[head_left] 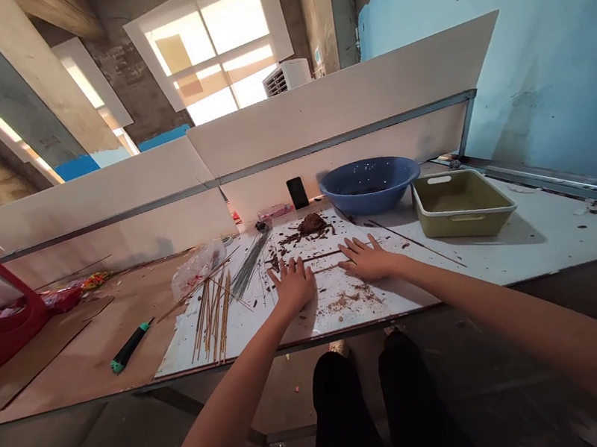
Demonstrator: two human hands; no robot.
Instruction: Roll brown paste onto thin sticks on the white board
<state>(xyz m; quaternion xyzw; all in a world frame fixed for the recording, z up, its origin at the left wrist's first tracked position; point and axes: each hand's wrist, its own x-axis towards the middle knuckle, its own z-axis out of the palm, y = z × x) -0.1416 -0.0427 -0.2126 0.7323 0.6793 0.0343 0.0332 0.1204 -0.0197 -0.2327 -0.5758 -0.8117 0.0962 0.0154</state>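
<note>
My left hand point(293, 285) lies flat on the white board point(405, 290), fingers spread. To its right, my right hand point(368, 259) rests palm down with its fingers apart. A thin light stick point(327, 269) spans the gap between my hands, its ends hidden under them. Just beyond it lies a dark brown coated stick point(322, 255), close to my fingertips. Further back sits a brown dough-like lump point(310, 223) with small dark rolled bits around it. Reddish-brown crumbs point(355, 296) are scattered nearer the front edge.
Left are loose bamboo sticks point(214, 316), a bundle of thin grey rods point(248, 265), a plastic bag point(197, 267) and a green-black screwdriver point(131, 347). A blue basin point(371, 193), an olive bin point(465, 221) and a dark phone point(297, 193) stand behind. Another stick point(420, 243) lies right.
</note>
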